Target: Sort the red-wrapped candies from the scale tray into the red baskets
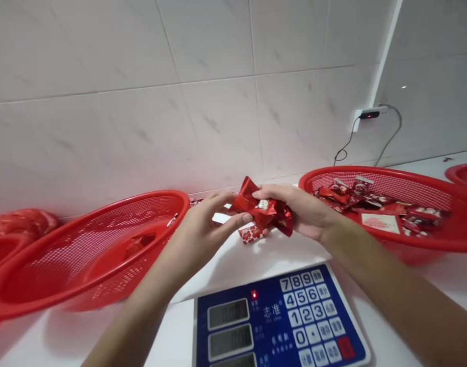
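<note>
Both my hands meet above the white counter, behind an electronic scale (pixel 279 321). My right hand (pixel 304 211) is closed around a bunch of red wrapped candies (pixel 266 210). My left hand (pixel 205 227) pinches the left end of that bunch with thumb and fingers. One more red patterned candy (pixel 251 234) shows just below the bunch; I cannot tell whether it lies on the counter or hangs from it.
A red mesh basket (pixel 84 255) tilts at the left and looks nearly empty. Another red basket (pixel 390 178) at the right holds several red candies and a card. More red baskets show at both edges. A power adapter (pixel 369 114) with cable hangs on the tiled wall.
</note>
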Demonstrator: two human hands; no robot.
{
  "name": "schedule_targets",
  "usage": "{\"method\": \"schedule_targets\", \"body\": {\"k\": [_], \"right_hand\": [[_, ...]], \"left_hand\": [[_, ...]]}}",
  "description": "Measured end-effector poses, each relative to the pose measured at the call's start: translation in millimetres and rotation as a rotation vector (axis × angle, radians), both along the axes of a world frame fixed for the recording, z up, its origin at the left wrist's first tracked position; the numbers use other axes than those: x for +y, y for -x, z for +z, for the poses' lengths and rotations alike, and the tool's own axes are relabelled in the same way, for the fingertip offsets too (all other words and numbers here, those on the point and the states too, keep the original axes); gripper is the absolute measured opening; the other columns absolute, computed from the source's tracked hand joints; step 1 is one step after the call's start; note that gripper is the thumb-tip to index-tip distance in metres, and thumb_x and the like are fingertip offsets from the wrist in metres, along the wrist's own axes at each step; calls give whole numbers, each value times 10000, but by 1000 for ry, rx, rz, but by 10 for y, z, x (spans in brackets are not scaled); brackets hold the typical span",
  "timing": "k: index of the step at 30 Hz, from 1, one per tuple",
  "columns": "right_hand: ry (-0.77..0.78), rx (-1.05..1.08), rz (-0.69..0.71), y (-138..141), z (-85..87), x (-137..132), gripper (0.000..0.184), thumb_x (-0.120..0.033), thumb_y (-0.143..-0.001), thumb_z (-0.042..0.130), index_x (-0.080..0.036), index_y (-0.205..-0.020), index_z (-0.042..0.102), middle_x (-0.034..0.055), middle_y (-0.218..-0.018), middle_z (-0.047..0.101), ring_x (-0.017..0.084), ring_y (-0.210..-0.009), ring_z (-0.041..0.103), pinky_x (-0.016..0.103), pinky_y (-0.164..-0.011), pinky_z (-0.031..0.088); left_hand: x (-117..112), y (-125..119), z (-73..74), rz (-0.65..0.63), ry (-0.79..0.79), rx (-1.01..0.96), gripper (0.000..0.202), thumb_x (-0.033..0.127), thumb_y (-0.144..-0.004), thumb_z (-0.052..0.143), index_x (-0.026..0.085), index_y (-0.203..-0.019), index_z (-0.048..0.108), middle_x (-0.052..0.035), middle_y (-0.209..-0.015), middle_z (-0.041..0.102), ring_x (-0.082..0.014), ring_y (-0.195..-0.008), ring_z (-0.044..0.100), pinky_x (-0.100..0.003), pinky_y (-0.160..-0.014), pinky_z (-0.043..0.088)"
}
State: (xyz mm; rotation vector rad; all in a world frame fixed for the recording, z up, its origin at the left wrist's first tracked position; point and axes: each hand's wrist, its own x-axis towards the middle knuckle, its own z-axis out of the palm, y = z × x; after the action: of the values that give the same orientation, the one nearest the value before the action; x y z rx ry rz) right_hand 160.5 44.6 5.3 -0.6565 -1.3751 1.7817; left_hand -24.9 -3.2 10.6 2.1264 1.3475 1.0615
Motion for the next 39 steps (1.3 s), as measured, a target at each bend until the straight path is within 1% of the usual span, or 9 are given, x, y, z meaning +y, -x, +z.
{"method": "schedule_targets", "body": {"k": [6,12,15,19,22,26,30,34,39], "right_hand": [[-160,-294,-105,-190,-2,56,210,-269,-839,785,-148,-1000,730,49,-841,725,103,-631,624,183,-517,487],[-255,-398,28,-317,7,69,416,-478,-814,837,-156,-1062,752,82,-1012,755,107,-668,650,186,-469,387],[-240,-397,-11,-293,-56,142,432,-510,-802,843,-157,-1035,752,95,-1072,760,96,-681,630,183,-517,405],[-147,-295,81,-272,-75,144,437,-580,-832,782,-149,-868,730,61,-836,726,90,-591,557,196,-486,371],[-174,-225,53,-254,-36,82,342,-434,-747,884,-151,-808,701,-1,-678,629,83,-573,517,194,-485,355],[-196,-187,-157,-214,24,20,309,-190,-668,916,-166,-870,684,-47,-640,605,74,-558,527,179,-470,364],[-212,-215,-192,-191,26,24,319,-144,-659,912,-165,-868,671,-43,-653,624,77,-560,555,172,-458,376],[-245,-229,-101,-219,-3,64,303,-260,-704,914,-158,-893,701,-41,-616,604,80,-550,553,171,-415,336],[-243,-263,-48,-284,6,88,294,-328,-748,889,-143,-935,759,8,-714,676,91,-604,604,173,-438,386]], "left_hand": [[80,37,-76,179,-19,5,296,432,-857,717,214,-772,535,34,-681,545,-157,-638,526,-274,-553,388],[113,-60,-157,-17,-17,-299,205,286,-866,709,226,-1020,589,-51,-1020,756,-223,-923,728,-346,-830,584],[122,-78,-193,50,-145,-145,102,236,-893,663,229,-986,620,-44,-967,773,-224,-913,744,-333,-803,592],[78,-73,-186,36,-384,61,104,138,-899,592,240,-883,606,-39,-1044,777,-215,-995,734,-322,-824,582],[55,-73,-158,-16,-462,146,211,74,-857,576,252,-952,639,-39,-1200,745,-214,-1124,699,-334,-927,571],[106,-52,-158,122,-208,-150,241,266,-908,625,236,-1146,647,-89,-1240,720,-260,-1146,695,-384,-929,600],[151,-30,-171,23,213,-407,381,535,-902,693,198,-1078,724,-106,-1104,775,-261,-935,738,-353,-771,625],[141,-17,-151,-35,238,-381,422,472,-758,881,199,-1054,755,-67,-992,801,-203,-825,720,-265,-698,589],[121,7,-112,-66,301,-373,432,504,-780,859,178,-1044,759,-93,-1006,808,-231,-873,752,-285,-728,605]]}}
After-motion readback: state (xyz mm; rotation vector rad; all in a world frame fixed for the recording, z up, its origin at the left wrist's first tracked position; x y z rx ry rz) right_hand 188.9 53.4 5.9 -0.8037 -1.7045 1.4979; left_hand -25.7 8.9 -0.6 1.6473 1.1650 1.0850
